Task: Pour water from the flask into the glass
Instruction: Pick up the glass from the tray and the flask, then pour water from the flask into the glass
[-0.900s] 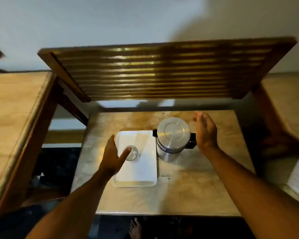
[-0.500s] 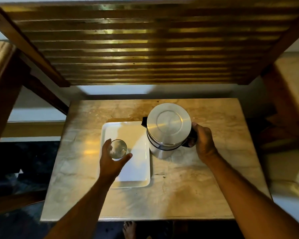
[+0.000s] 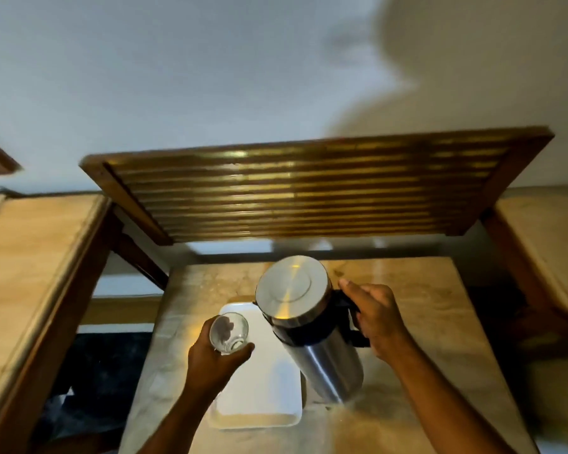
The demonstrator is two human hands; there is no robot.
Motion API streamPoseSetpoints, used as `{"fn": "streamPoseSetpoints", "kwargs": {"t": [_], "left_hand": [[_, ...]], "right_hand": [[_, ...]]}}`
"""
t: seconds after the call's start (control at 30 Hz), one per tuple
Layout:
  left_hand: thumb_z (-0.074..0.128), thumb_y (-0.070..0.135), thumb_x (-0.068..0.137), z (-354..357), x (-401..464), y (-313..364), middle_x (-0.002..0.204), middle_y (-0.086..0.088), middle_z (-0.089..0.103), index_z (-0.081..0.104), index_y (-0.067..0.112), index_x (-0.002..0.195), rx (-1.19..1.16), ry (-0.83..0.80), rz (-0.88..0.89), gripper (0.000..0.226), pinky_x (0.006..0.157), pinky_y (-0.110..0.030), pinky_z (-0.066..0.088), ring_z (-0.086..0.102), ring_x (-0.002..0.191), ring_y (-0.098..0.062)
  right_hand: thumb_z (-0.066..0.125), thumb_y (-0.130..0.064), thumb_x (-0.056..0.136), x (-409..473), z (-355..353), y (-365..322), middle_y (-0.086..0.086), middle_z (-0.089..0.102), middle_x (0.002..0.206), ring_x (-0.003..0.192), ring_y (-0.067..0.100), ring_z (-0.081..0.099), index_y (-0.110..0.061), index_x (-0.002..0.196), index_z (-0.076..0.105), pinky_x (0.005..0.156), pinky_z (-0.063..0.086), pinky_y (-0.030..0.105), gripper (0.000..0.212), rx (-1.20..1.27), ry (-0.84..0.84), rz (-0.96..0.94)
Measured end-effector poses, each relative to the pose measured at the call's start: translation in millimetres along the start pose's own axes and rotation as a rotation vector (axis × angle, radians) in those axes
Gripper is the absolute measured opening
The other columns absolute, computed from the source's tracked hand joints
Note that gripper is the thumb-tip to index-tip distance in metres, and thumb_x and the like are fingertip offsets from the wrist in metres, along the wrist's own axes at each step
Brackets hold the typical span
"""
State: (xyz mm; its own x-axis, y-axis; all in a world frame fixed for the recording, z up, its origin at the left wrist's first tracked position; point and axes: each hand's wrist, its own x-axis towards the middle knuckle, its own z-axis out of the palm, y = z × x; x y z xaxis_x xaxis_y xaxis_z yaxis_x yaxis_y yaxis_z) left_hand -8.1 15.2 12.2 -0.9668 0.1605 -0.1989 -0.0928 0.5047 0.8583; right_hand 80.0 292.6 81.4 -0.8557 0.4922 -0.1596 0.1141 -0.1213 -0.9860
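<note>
The right hand (image 3: pixel 374 319) grips the black handle of the tall steel flask (image 3: pixel 309 329), tilting it. The left hand (image 3: pixel 210 358) wraps the small clear glass (image 3: pixel 229 332) above the white tray (image 3: pixel 259 401), probably to catch spills.

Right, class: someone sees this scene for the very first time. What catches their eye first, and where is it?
The steel flask at centre, tilted toward the glass and held by its black handle in the right hand. Just left of it, the left hand holds a clear glass, apparently empty, above a white tray on the marble table. Behind, a slatted wooden rack spans the wall.
</note>
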Motion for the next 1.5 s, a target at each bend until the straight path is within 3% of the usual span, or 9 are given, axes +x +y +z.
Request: {"fn": "streamPoseSetpoints", "kwargs": {"t": [0.23, 0.4, 0.5, 0.67, 0.87, 1.0, 1.1, 1.33, 1.5], "left_hand": [[0.087, 0.054, 0.043, -83.5, -35.5, 154.1, 0.089, 0.010, 0.072, 0.058, 0.043, 0.097, 0.010, 0.014, 0.174, 0.063, 0.067, -0.014, 0.047, 0.066, 0.084, 0.002], [0.088, 0.056, 0.048, -138.5, -60.7, 247.7, 0.089, 0.014, 0.073, 0.061, 0.042, 0.099, -0.007, 0.008, 0.318, 0.059, 0.070, -0.020, 0.054, 0.067, 0.084, 0.003], [0.088, 0.054, 0.051, -169.9, -71.5, 299.8, 0.096, 0.008, 0.073, 0.060, 0.036, 0.104, -0.038, 0.008, 0.399, 0.062, 0.074, -0.026, 0.059, 0.069, 0.086, -0.002], [0.083, 0.058, 0.050, -205.4, -78.1, 363.1, 0.096, 0.007, 0.068, 0.055, 0.034, 0.102, -0.032, 0.019, 0.501, 0.065, 0.063, -0.018, 0.055, 0.070, 0.085, -0.013], [0.080, 0.062, 0.047, -217.7, -82.2, 402.5, 0.094, 0.007, 0.067, 0.055, 0.030, 0.104, 0.032, 0.047, 0.546, 0.070, 0.066, -0.026, 0.057, 0.067, 0.082, -0.012], [0.082, 0.062, 0.049, -208.6, -86.0, 408.5, 0.094, 0.009, 0.067, 0.056, 0.030, 0.107, 0.026, 0.013, 0.600, 0.071, 0.071, -0.029, 0.062, 0.068, 0.082, -0.012], [0.082, 0.064, 0.047, -198.0, -91.9, 408.9, 0.094, 0.012, 0.065, 0.055, 0.035, 0.108, 0.018, -0.006, 0.626, 0.073, 0.071, -0.026, 0.061, 0.068, 0.082, -0.011], [0.084, 0.063, 0.047, -188.1, -92.7, 413.1, 0.096, 0.022, 0.064, 0.050, 0.050, 0.095, -0.014, -0.024, 0.642, 0.060, 0.060, -0.009, 0.053, 0.068, 0.080, -0.007], [0.083, 0.060, 0.048, -186.2, -90.3, 419.7, 0.093, 0.023, 0.064, 0.049, 0.050, 0.094, 0.008, -0.031, 0.652, 0.057, 0.055, -0.006, 0.049, 0.067, 0.078, -0.003]], "right_hand": [[0.063, -0.055, 0.075, -25.3, 29.1, -193.2, -0.002, 0.047, 0.047, 0.049, 0.013, 0.047, -0.015, 0.046, 0.054, 0.050, 0.039, 0.030, 0.051, -0.159, -0.038, -0.198], [0.061, -0.057, 0.065, -38.4, 55.6, -342.3, -0.001, 0.040, 0.044, 0.047, 0.015, 0.040, -0.010, 0.042, 0.052, 0.053, 0.041, 0.044, 0.053, -0.412, -0.004, -0.371], [0.060, -0.060, 0.066, -48.2, 66.9, -415.3, -0.001, 0.045, 0.043, 0.044, 0.016, 0.043, -0.003, 0.052, 0.060, 0.053, 0.040, 0.036, 0.059, -0.548, -0.037, -0.428], [0.059, -0.059, 0.063, -65.4, 75.7, -501.3, -0.006, 0.041, 0.034, 0.042, 0.016, 0.040, -0.010, 0.049, 0.058, 0.052, 0.036, 0.034, 0.051, -0.715, -0.004, -0.524], [0.062, -0.048, 0.073, -87.7, 78.6, -563.4, -0.009, 0.035, 0.030, 0.028, 0.007, 0.031, -0.012, 0.053, 0.055, 0.048, 0.028, 0.030, 0.043, -0.824, -0.038, -0.560], [0.052, -0.049, 0.077, -101.7, 89.4, -581.2, 0.008, 0.063, 0.068, 0.060, 0.023, 0.054, -0.003, 0.084, 0.070, 0.059, 0.042, 0.039, 0.050, -1.044, -0.100, -0.613], [0.035, -0.054, 0.072, -108.3, 92.4, -584.7, 0.003, 0.057, 0.076, 0.063, 0.015, 0.049, -0.009, 0.098, 0.069, 0.063, 0.038, 0.032, 0.062, -1.238, -0.169, -0.638], [0.042, -0.058, 0.066, -99.5, 90.2, -588.7, 0.002, 0.059, 0.064, 0.060, 0.018, 0.057, -0.017, 0.065, 0.062, 0.063, 0.049, 0.036, 0.047, -1.367, -0.106, -0.630], [0.042, -0.054, 0.071, -100.9, 91.9, -588.6, 0.001, 0.063, 0.062, 0.061, 0.018, 0.061, -0.019, 0.061, 0.061, 0.064, 0.051, 0.036, 0.042, -1.409, -0.096, -0.668]]}}
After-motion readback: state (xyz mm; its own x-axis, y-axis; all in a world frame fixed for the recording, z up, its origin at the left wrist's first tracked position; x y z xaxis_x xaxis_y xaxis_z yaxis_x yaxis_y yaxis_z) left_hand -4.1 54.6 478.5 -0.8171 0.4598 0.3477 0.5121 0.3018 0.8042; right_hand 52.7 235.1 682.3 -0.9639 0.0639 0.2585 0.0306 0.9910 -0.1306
